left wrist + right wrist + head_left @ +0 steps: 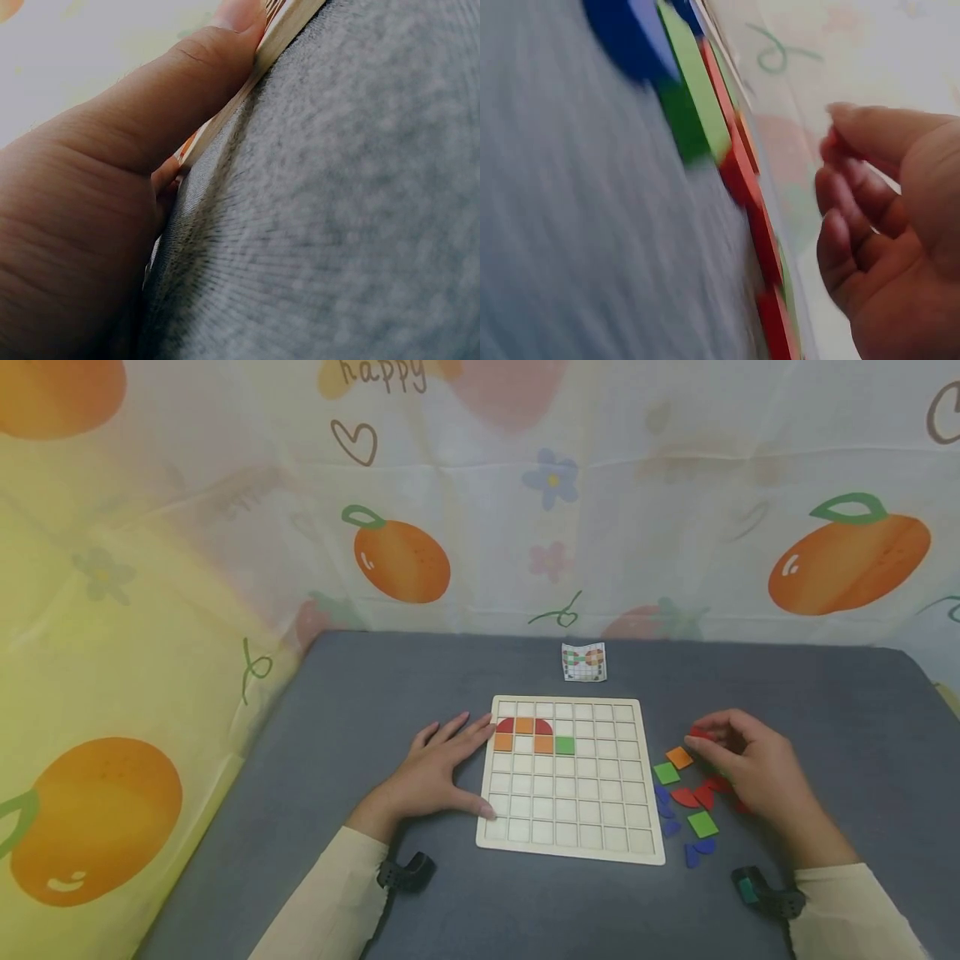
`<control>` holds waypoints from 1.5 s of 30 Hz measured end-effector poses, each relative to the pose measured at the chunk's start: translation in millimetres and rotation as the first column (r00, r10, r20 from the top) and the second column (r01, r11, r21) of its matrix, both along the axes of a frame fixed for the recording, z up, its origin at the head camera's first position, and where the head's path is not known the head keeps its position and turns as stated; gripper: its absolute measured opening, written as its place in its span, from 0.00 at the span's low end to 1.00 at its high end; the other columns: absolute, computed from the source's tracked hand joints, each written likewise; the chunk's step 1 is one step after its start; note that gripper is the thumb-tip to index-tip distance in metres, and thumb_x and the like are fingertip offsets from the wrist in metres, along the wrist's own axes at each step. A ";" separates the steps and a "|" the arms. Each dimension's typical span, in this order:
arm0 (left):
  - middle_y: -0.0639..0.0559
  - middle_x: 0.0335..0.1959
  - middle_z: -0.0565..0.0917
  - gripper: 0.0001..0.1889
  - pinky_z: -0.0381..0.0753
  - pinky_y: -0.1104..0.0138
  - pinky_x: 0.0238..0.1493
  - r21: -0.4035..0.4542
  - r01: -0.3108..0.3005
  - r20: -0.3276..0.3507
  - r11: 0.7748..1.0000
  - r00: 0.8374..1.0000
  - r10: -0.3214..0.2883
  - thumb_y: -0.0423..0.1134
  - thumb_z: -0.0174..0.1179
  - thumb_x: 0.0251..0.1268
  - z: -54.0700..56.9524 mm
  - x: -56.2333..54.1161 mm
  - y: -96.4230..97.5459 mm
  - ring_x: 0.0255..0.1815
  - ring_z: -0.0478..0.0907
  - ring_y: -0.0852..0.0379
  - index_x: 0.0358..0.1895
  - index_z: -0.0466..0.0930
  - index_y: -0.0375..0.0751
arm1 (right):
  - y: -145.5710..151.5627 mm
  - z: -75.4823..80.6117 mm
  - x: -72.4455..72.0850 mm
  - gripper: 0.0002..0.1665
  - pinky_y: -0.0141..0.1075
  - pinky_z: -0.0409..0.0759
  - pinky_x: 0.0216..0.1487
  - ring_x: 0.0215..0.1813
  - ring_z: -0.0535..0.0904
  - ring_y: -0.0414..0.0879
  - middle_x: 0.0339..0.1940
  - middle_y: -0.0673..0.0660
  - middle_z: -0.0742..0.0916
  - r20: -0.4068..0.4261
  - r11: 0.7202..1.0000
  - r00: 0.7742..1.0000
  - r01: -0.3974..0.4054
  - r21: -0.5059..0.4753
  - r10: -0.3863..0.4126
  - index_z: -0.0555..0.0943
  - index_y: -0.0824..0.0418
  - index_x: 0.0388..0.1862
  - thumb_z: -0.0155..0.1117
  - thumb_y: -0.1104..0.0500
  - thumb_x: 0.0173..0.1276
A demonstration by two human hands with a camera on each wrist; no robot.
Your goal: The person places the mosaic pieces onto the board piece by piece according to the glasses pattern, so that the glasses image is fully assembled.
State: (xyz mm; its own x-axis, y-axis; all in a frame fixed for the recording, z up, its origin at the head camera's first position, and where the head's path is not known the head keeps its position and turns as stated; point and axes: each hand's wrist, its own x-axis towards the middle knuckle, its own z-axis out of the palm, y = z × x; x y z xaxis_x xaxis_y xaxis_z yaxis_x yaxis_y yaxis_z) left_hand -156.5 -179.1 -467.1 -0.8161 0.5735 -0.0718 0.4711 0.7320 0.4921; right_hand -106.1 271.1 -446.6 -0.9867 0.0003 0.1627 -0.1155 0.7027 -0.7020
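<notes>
A pale wooden grid board [570, 806] lies on the table, with red, orange and green tiles in its upper-left cells. At its left edge my left hand [438, 772] rests with fingers spread, thumb and fingertips on the rim; the left wrist view shows the thumb [202, 71] against the board's side [289, 30]. To the right of the board my right hand [753, 760] pinches a red tile [701, 734] between thumb and fingers, raised over the loose pieces. In the right wrist view the fingers mostly hide that tile [841, 144].
Loose tiles lie right of the board: an orange square [679, 757], green squares [702, 824], red quarter-rounds [684, 797] and several blue pieces [705, 846]. Behind the board lies a small printed pattern card [584, 662]. A fruit-print cloth [480, 527] hangs behind the grey table [570, 910].
</notes>
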 end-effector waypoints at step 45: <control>0.67 0.89 0.49 0.67 0.34 0.38 0.81 0.013 0.015 -0.001 1.000 1.000 -0.015 0.78 0.76 0.49 -3.4 -2.7 -2.4 0.90 0.38 0.54 0.90 0.53 0.58 | -221.5 -6.6 -21.9 0.05 0.46 0.84 0.46 0.40 0.84 0.43 0.37 0.45 0.89 0.115 0.974 0.968 -0.214 -0.073 0.221 0.90 0.56 0.47 0.76 0.58 0.75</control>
State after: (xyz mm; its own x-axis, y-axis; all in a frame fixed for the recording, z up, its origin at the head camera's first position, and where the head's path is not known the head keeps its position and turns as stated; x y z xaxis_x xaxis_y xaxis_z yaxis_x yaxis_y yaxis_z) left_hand -159.1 -181.6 -470.5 -0.8073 0.5868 -0.0634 0.4830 0.7185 0.5005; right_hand -128.0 49.6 -453.1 -0.9764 -0.2106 0.0481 -0.1726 0.6267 -0.7599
